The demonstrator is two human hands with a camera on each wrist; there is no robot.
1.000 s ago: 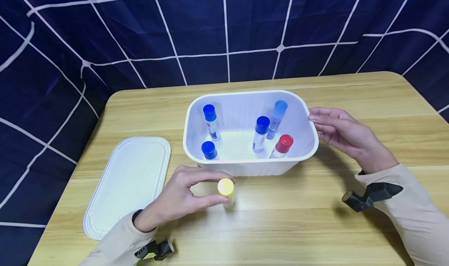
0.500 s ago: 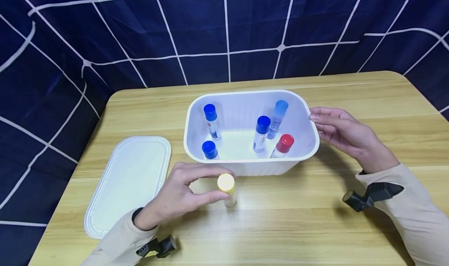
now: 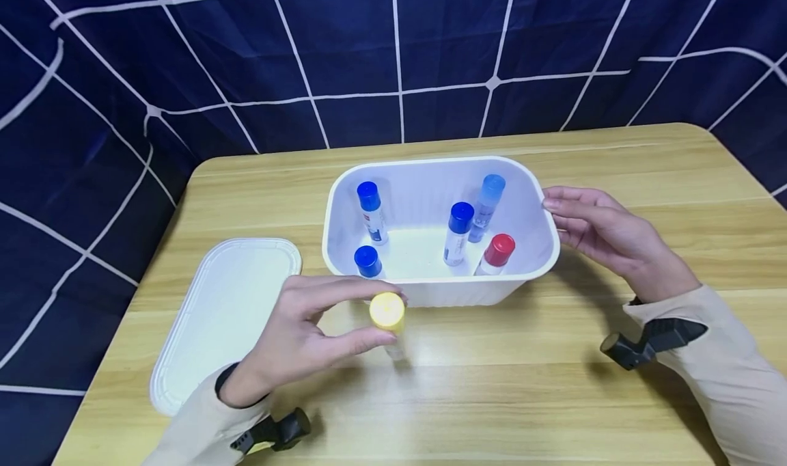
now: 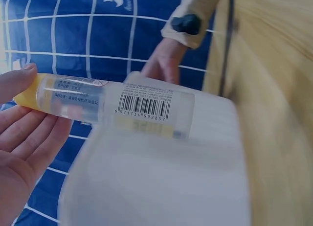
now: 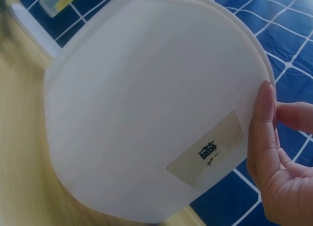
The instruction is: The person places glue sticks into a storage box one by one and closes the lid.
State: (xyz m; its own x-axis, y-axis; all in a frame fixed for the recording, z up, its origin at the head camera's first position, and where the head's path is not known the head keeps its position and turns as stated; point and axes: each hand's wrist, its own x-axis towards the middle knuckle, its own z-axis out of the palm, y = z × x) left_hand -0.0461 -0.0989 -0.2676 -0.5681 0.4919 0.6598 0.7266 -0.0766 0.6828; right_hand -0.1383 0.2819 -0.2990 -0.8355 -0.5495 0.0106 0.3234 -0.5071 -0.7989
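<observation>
My left hand [image 3: 301, 329] pinches a glue stick [image 3: 387, 310] by its yellow cap, thumb on one side and fingers on the other. It is held upright just in front of the white plastic box [image 3: 443, 292]. In the left wrist view the clear body of the glue stick [image 4: 142, 103] shows a barcode label. My right hand [image 3: 609, 230] holds the box's right rim, fingers along the outer wall. Inside the box stand several glue sticks: dark blue caps [image 3: 369, 194] at left and middle, a light blue one [image 3: 492, 191] and a red one [image 3: 499, 249] at right.
A white lid [image 3: 227, 316] lies flat on the wooden table [image 3: 553, 398], left of the box. Dark blue cloth [image 3: 344, 56] with white lines hangs behind the table and at its sides. A pale label [image 5: 208, 150] is stuck on the box's end wall.
The left hand has lifted the yellow-capped glue stick a little and shifted slightly left, overlapping the front of the box more. The right hand and the box have stayed in place.
</observation>
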